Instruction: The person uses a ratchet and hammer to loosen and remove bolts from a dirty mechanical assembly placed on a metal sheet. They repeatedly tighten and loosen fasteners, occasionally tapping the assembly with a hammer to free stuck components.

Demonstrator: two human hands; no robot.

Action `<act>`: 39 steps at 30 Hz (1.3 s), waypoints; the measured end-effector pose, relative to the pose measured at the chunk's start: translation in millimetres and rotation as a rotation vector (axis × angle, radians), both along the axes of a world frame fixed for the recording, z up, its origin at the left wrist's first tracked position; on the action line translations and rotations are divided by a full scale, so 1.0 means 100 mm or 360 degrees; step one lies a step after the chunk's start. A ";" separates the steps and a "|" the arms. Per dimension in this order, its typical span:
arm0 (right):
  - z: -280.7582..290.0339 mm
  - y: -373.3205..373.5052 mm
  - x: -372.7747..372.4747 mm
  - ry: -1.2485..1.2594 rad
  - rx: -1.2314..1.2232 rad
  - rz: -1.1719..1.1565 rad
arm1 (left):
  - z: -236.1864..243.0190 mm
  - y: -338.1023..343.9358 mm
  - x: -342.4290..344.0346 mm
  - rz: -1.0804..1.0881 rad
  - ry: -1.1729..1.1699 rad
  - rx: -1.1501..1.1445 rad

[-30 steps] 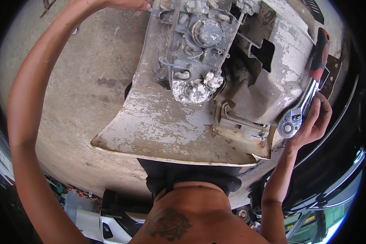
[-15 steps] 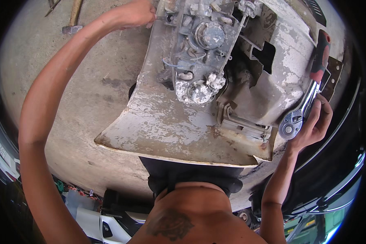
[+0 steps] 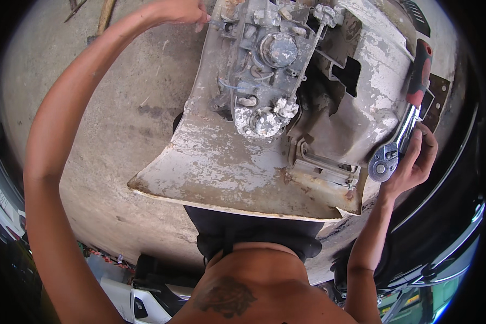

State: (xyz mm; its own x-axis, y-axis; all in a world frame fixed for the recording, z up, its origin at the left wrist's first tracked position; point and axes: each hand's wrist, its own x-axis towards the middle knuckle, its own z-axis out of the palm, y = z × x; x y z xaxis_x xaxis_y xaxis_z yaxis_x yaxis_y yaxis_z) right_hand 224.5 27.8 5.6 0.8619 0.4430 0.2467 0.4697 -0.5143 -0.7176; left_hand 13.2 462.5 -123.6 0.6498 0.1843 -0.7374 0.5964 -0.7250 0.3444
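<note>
The left hand (image 3: 186,12) grips a thin tool (image 3: 216,23) beside the far crusty housing (image 3: 278,51). At right, the right hand (image 3: 413,164) touches a ratchet (image 3: 406,125), grip unclear. Lettering on the left car (image 3: 5,213) is illegible

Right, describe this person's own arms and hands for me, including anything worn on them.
The left arm and right arm are bare, without sleeves. The left hand and right hand are ungloved, and no watch or bracelet shows at either wrist. I can see no tattoo on the arms.
</note>
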 end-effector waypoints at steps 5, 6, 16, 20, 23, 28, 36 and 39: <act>0.02 0.00 0.00 -0.0013 -0.0038 -0.0007 | 0.16 -0.06 0.47 -0.0155 0.0281 0.0168; 0.02 -0.02 0.00 -0.0009 -0.0047 -0.0022 | 0.08 -0.01 0.49 -0.0219 0.0201 0.0113; 0.01 -0.01 0.00 -0.0002 0.0001 0.0016 | 0.22 -0.35 0.33 -0.0287 -0.0259 0.0497; -0.01 -0.03 0.01 0.0036 0.0033 0.0003 | 0.53 -0.56 0.10 -0.0198 -0.0402 0.0667; 0.01 0.00 0.00 0.0028 0.0017 0.0007 | 0.47 -0.57 -0.14 -0.0213 -0.0938 0.0771; 0.00 0.01 0.00 0.0013 0.0012 0.0009 | 0.14 -0.50 -0.33 -0.0096 -0.1169 0.0812; 0.02 -0.02 -0.01 0.0036 -0.0059 -0.0040 | 0.29 -0.71 -0.31 0.0388 -0.0575 0.0447; 0.00 -0.01 -0.01 0.0021 -0.0024 -0.0021 | 0.24 -0.75 -0.38 0.0470 -0.0552 0.0459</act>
State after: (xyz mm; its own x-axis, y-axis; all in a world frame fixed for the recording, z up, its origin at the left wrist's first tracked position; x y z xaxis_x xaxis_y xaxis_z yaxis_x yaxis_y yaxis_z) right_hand 223.5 27.0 5.7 0.8709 0.4350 0.2287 0.4533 -0.5310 -0.7159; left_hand -24.8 387.1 -99.6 0.7361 0.5593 -0.3814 0.6759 -0.6378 0.3692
